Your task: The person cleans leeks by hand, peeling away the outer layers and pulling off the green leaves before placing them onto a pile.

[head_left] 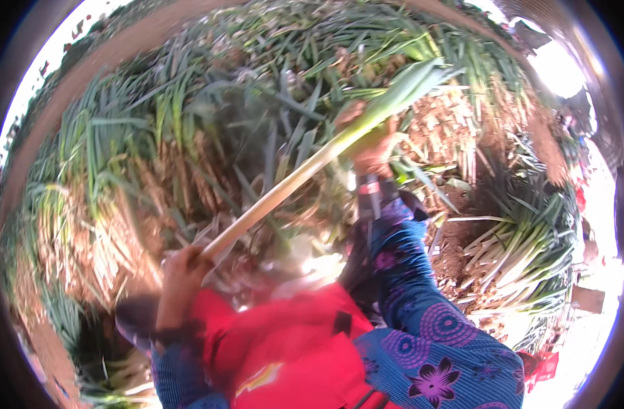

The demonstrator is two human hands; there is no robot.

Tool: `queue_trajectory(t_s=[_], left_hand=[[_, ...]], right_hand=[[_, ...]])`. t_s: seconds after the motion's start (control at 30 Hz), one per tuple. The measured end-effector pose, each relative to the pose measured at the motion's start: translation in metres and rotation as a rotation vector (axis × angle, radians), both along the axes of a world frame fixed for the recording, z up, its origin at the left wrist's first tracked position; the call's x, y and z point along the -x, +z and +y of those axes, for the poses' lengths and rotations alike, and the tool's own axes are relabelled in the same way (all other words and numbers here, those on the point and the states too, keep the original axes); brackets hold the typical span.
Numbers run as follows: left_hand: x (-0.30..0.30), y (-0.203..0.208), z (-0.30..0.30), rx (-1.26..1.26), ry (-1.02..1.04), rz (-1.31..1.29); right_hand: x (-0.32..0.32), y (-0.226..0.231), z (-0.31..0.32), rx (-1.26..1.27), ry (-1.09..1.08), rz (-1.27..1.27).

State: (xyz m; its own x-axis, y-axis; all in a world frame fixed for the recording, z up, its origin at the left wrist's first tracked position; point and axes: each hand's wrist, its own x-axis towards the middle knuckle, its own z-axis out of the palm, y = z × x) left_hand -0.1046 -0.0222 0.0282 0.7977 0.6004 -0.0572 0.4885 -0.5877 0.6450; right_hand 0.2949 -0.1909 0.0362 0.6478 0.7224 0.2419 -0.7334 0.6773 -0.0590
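A long leek (278, 187) slants across the middle of the head view, its pale root end low at the left and its green leaves high at the right. Closed round the root end is my left hand (184, 271), slightly blurred. My right hand (375, 153) grips the upper part, where the stalk turns green; the leaves partly cover its fingers. Below the stalk, loose leaf scraps and peelings (302, 252) lie in front of my red apron (278, 347).
Leeks lie heaped on the left (87, 238), and more leeks (271, 54) spread across the far side. Another pile (455, 116) shows its pale stalks at upper right. A loose bundle (523, 259) rests on brown soil at the right. Bare earth (114, 51) curves beyond the heap.
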Motion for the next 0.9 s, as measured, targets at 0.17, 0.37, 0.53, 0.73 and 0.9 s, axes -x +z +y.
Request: queue_trajectory(t_s=[0.17, 0.37, 0.53, 0.73, 0.9], left_hand=[[0.030, -0.043, 0.014, 0.168, -0.014, 0.000], [0.035, -0.032, -0.020, 0.747, 0.122, -0.152], [0.054, -0.025, -0.028, 0.777, 0.138, -0.095], [0.060, -0.001, -0.038, 0.390, 0.307, -0.197], [0.113, 0.032, -0.060, 0.399, 0.450, -0.378]], right_hand=[[0.026, 0.018, 0.017, 0.199, -0.103, 0.014], [0.032, 0.021, 0.019, 0.241, 0.001, -0.114], [0.046, 0.023, 0.041, 0.184, 0.105, -0.217], [0.053, 0.009, 0.065, 0.243, 0.316, -0.262], [0.094, 0.005, 0.121, 0.183, 0.493, -0.316]])
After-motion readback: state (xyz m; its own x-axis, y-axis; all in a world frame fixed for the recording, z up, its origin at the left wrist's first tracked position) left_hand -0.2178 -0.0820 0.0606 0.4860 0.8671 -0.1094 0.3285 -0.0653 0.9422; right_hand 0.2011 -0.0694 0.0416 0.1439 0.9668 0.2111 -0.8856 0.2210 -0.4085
